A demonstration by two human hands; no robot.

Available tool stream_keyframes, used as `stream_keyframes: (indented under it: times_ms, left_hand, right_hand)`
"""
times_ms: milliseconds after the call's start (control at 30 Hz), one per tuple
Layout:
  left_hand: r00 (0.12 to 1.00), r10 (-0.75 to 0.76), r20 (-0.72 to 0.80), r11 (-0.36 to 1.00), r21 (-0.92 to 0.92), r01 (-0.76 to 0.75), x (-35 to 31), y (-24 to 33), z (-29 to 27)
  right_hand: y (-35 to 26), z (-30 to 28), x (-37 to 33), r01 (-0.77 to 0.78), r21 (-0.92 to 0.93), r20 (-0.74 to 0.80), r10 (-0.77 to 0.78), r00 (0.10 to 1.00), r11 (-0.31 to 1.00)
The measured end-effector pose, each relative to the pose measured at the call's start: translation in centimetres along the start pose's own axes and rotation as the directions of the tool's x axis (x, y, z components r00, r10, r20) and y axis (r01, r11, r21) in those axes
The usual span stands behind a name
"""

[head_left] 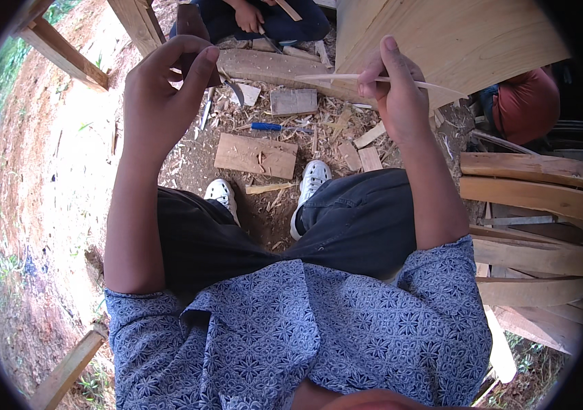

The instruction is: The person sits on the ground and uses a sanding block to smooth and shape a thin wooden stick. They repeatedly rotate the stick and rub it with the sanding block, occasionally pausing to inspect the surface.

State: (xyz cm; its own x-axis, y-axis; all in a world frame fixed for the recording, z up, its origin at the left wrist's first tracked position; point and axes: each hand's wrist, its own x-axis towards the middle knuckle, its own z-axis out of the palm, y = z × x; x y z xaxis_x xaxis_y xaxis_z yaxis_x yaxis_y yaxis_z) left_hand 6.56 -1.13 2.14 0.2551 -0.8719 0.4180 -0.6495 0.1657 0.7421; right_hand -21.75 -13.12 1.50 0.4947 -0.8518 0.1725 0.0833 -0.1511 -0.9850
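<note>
Right hand (399, 96) clamped on a thin, pale wooden strip (332, 76), its middle hidden. Left hand (165, 89) curled beside a curved grey metal blade (238, 93); cannot tell if gripped.

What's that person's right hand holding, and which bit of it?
The right hand holds a thin, pale strip, probably wood, pinched near its middle, with both ends sticking out.

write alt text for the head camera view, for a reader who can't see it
The person's right hand holds a thin pale strip; the left hand is raised, with a curved blade beside it. Below, a wooden board and a blue-handled tool lie among wood shavings, beyond white shoes. Another person shows at the top.
</note>
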Motion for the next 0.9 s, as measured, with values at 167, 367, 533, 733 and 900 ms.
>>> stream_keyframes:
  times_ms: [167, 367, 533, 733, 900]
  left_hand:
    - [0.999, 0.030, 0.017, 1.000, 0.002, -0.030, -0.1, 0.0, 0.0]
    - [0.999, 0.018, 0.038, 1.000, -0.007, -0.018, -0.1, 0.3, 0.1]
    - [0.998, 0.060, 0.034, 0.998, 0.018, -0.061, -0.2, 0.2, 0.2]
    - [0.998, 0.045, 0.038, 0.999, 0.006, -0.045, -0.2, 0.3, 0.2]
    - [0.997, 0.055, 0.057, 0.998, 0.017, -0.056, -0.2, 0.4, 0.2]
  right_hand:
    - [-0.2, 1.1, -0.2, 0.038, -0.036, -0.068, -0.040, 0.997, 0.999]
    - [-0.1, 1.4, -0.2, 0.069, -0.021, -0.074, -0.071, 0.995, 0.997]
    - [0.2, 1.7, -0.3, 0.093, -0.063, -0.126, -0.101, 0.987, 0.994]
    - [-0.3, 1.8, -0.6, 0.042, -0.036, -0.066, -0.044, 0.997, 0.998]
    - [-0.1, 1.2, -0.7, 0.047, -0.043, 0.002, -0.047, 0.999, 0.998]
